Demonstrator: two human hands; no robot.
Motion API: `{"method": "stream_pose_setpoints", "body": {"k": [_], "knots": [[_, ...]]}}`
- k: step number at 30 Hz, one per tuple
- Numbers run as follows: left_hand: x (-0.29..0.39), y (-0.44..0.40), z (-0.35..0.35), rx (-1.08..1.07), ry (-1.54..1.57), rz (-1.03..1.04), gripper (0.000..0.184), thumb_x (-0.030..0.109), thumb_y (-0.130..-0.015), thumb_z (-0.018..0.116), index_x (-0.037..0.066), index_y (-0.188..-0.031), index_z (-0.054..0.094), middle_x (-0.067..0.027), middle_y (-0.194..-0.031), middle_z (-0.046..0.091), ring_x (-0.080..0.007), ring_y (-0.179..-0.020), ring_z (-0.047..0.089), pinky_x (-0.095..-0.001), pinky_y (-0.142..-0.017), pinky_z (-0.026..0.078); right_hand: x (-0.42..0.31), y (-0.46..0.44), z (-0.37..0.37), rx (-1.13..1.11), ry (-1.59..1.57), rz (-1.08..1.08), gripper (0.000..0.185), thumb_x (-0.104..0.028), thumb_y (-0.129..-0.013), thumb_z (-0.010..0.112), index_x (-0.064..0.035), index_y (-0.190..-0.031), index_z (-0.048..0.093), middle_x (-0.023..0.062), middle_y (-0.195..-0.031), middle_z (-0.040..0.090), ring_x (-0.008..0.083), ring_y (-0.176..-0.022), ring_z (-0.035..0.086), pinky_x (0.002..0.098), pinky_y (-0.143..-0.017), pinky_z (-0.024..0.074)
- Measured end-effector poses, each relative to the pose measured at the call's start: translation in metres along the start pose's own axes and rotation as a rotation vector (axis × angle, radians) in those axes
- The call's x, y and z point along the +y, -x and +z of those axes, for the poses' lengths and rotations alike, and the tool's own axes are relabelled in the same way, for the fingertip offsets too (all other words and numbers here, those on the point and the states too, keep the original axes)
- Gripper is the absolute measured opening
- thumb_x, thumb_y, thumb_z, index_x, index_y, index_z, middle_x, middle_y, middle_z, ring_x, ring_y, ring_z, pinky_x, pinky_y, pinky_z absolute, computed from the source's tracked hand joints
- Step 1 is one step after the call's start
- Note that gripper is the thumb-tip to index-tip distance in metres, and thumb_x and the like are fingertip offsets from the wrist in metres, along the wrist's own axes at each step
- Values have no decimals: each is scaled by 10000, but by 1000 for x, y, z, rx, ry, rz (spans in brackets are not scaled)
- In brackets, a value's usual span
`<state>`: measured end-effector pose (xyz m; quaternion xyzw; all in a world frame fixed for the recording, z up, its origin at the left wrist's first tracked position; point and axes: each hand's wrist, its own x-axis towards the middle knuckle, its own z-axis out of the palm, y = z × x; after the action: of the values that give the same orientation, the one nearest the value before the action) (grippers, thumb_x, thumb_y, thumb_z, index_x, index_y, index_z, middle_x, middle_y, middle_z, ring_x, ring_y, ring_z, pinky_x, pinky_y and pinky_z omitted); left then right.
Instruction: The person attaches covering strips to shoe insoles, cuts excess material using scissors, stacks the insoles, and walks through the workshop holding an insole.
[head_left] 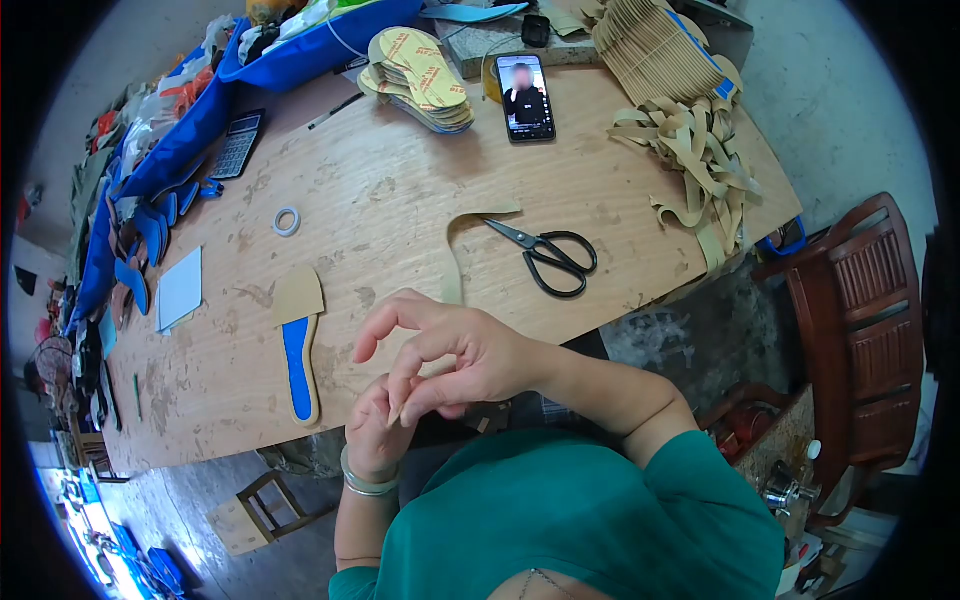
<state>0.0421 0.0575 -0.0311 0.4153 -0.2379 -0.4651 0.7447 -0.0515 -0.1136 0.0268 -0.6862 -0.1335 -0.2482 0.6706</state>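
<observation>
Left hand (371,432): palm hidden; fingers curled upward and brought to the right fingertips; whether anything is grasped cannot be told.
Right hand (478,352): thumb and forefinger pinched, apparently on a small tan piece (394,417); the piece is partly hidden and cannot be identified with certainty.
Pose: hands held together in front of the torso, near the surface (380,210) edge; right wrist bent inward, forearm angled across from the right.
Sole (296,360): laid flat beside the left hand, blue middle exposed, tan section at the far end.
Strip (452,262): curved on the surface, near end beside the right hand, far end beside the scissors (550,262) tips.
Drop risk: the small piece could be lost to the lap or floor if the pinch is loosened.
Snag risk: the strip could be displaced by a low sweep of the right hand, or nicked if the scissors are shifted carelessly.
</observation>
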Motion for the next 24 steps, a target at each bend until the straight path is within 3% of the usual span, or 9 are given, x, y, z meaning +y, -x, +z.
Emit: {"method": "stream_pose_setpoints", "body": {"k": [3,7,11,13,17,19,21,23,24], "knots": [[7,-8,-6,-520,-121,-8,543,354,-884,606,-43,-1220,452,-185,-892,633,-301,-698,654,-410,-791,539,2,0,-1,-75,-155,66,94,-58,-715,750,-96,-788,706,110,-1129,557,197,-1066,520,322,-872,442],[17,-2,4,-295,-85,-146,446,351,-863,639,-15,-1081,508,-192,-778,623,-297,-533,616,-425,-669,565,8,-7,-7,-158,-190,91,81,-50,-724,738,-88,-787,704,126,-1136,553,208,-1056,540,325,-887,438],[27,-8,26,-304,198,-85,372,323,-933,570,-42,-1006,572,-196,-875,618,-285,-730,644,-439,-718,542,2,-18,-19,-228,-271,219,66,-46,-737,726,-74,-791,700,140,-1132,559,216,-1039,558,326,-897,436],[28,-11,33,-291,265,-138,317,293,-904,603,-14,-973,566,-196,-845,613,-282,-680,640,-442,-699,550,-2,-23,-21,-299,-426,306,53,-47,-742,721,-63,-787,697,148,-1119,568,224,-1030,567,332,-909,435],[15,-13,21,-309,350,-232,202,219,-853,661,50,-896,559,-192,-798,598,-278,-596,633,-444,-665,565,12,-31,-19,-515,-325,103,64,-60,-773,697,-63,-838,693,124,-1114,580,226,-1049,567,357,-923,442],[3,-12,7,-414,256,-204,146,192,-865,642,67,-874,567,-184,-821,588,-285,-627,637,-433,-670,561,21,-43,-32,-387,-65,-9,156,-131,-810,692,-72,-953,674,93,-1107,594,220,-1041,577,359,-922,454],[7,-4,5,-393,260,-106,147,183,-872,633,54,-918,578,-183,-866,590,-282,-684,638,-437,-707,548,55,-64,-72,15,658,-164,281,-218,-825,691,-83,-1065,634,76,-1121,601,221,-1037,580,349,-919,457],[17,-1,6,-344,272,100,183,165,-888,613,27,-1006,602,-182,-956,596,-275,-797,639,-446,-782,524,82,-89,-132,382,1115,-89,366,-247,-809,699,-87,-1128,616,99,-1183,589,270,-1093,557,363,-931,455],[26,-3,-1,-601,438,185,164,114,-881,601,39,-1027,611,-174,-957,598,-281,-804,639,-449,-772,524,93,-96,-156,458,1299,-94,382,-239,-811,695,-86,-1150,611,99,-1201,585,282,-1110,550,365,-933,455]]}}
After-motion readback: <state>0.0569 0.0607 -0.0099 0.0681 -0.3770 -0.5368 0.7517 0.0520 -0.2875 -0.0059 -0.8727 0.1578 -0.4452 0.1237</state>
